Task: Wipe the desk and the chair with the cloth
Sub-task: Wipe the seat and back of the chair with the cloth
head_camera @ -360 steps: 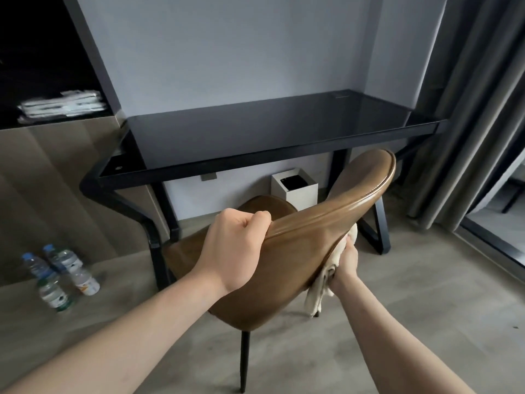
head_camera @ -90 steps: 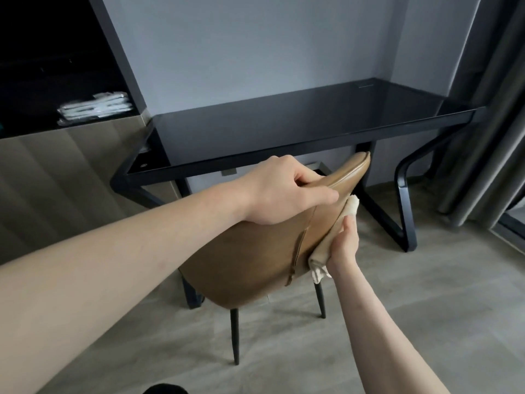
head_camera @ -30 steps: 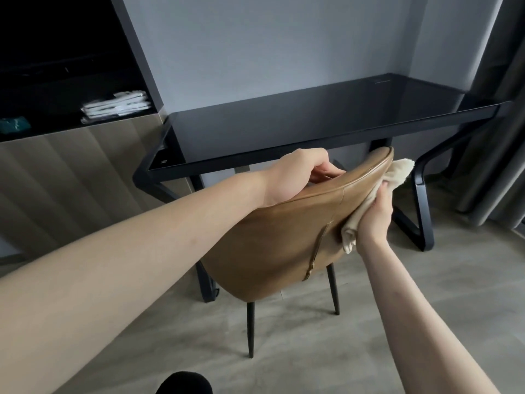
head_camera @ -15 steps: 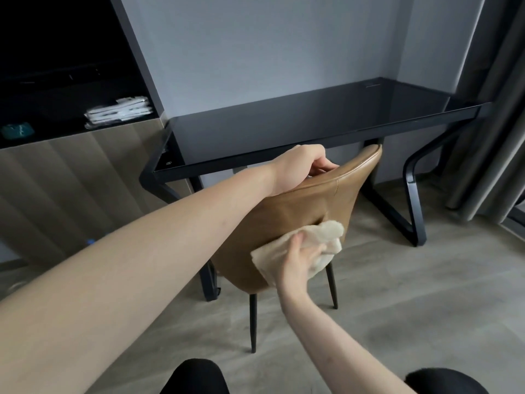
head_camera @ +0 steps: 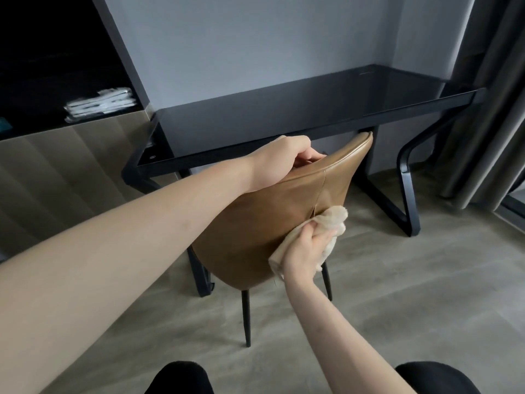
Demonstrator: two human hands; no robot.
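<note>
A brown leather chair [head_camera: 255, 223] with thin black legs stands in front of the black glass-topped desk [head_camera: 298, 109], its back turned toward me. My left hand [head_camera: 284, 160] grips the top edge of the backrest. My right hand [head_camera: 306, 248] holds a crumpled beige cloth [head_camera: 332, 223] and presses it against the lower right of the backrest's rear surface. The seat of the chair is hidden behind the backrest.
The desk's black metal leg frame [head_camera: 406, 194] stands to the right of the chair. Grey curtains [head_camera: 494, 109] hang at the right. A dark shelf at the left holds a stack of white packets [head_camera: 99, 103]. The floor is grey wood-look. My dark knees [head_camera: 181, 379] show at the bottom.
Over the last second my right hand brought the cloth from the chair's upper right edge down onto the back of the backrest, then slid it rightward. My left hand kept its grip.
</note>
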